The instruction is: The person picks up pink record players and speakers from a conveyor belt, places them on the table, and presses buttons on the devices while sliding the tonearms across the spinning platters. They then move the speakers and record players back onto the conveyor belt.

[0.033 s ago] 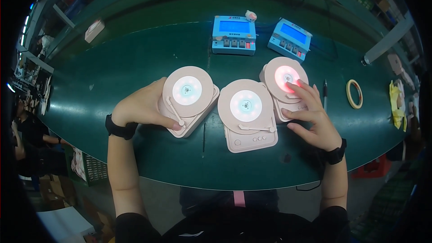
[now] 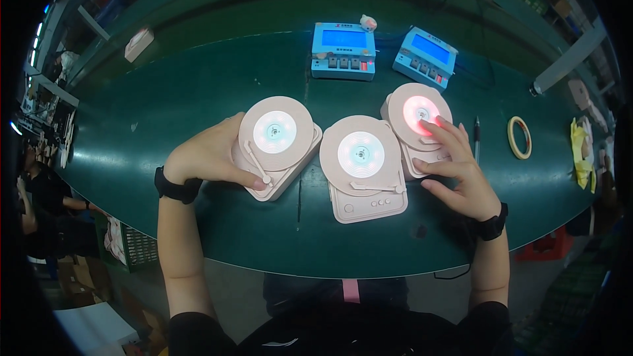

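Observation:
Three pale pink toy record players with lit centres lie on the green table. My left hand (image 2: 210,153) grips the left record player (image 2: 290,107) along its side, thumb on the base of its small tonearm. That player's disc glows white. The middle record player (image 2: 339,137) lies flat between my hands, untouched, also lit white, with knobs on its front panel. My right hand (image 2: 459,181) rests over the right record player (image 2: 402,113), whose centre glows red. Its fingers are spread, one fingertip at the front panel and others over the disc; the thumb stands apart.
Behind the players stand two light blue boxes with screens, a left box (image 2: 343,53) and a right box (image 2: 425,58). A pen (image 2: 477,138) and a tape roll (image 2: 519,137) lie at right, near a yellow cloth (image 2: 583,158). Another pink player (image 2: 138,45) sits far left.

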The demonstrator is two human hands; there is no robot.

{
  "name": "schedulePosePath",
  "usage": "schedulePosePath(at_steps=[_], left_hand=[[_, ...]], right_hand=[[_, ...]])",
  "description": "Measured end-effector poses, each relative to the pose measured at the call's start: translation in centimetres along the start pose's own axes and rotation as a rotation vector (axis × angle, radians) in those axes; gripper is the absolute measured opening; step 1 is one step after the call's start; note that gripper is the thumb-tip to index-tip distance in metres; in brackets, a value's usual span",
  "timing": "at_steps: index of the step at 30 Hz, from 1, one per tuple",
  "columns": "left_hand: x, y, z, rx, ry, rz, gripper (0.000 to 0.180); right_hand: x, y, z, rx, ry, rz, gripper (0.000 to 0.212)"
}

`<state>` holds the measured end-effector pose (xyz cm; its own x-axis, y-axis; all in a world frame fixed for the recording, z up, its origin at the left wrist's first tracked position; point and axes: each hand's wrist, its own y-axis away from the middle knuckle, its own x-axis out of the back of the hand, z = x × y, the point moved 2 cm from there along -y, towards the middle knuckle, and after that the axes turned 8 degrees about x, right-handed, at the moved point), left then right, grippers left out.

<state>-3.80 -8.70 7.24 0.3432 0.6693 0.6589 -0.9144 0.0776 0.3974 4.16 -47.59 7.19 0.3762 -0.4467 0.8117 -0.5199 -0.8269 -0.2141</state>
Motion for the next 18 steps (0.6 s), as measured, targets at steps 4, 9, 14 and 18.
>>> schedulePosePath(at_steps=[4, 9, 14, 18], left_hand=[[0.0, -0.1, -0.3, -0.058, 0.057, 0.028, 0.107], [0.3, -0.1, 0.1, -0.083, 0.012, 0.007, 0.106], [0.9, 0.5, -0.6, -0.05, 0.007, -0.044, 0.107], [0.5, 1.5, 2.5, -0.165, -0.198, 0.319, 0.101]], right_hand=[[-0.1, 0.0, 0.0, -0.001, 0.0, 0.008, 0.034], [-0.3, 0.1, 0.2, 0.005, -0.003, 0.019, 0.033], [-0.2, 0.2, -0.2, 0.007, -0.005, 0.025, 0.032], [-0.3, 0.0, 0.0, 0.02, -0.005, 0.041, 0.032]])
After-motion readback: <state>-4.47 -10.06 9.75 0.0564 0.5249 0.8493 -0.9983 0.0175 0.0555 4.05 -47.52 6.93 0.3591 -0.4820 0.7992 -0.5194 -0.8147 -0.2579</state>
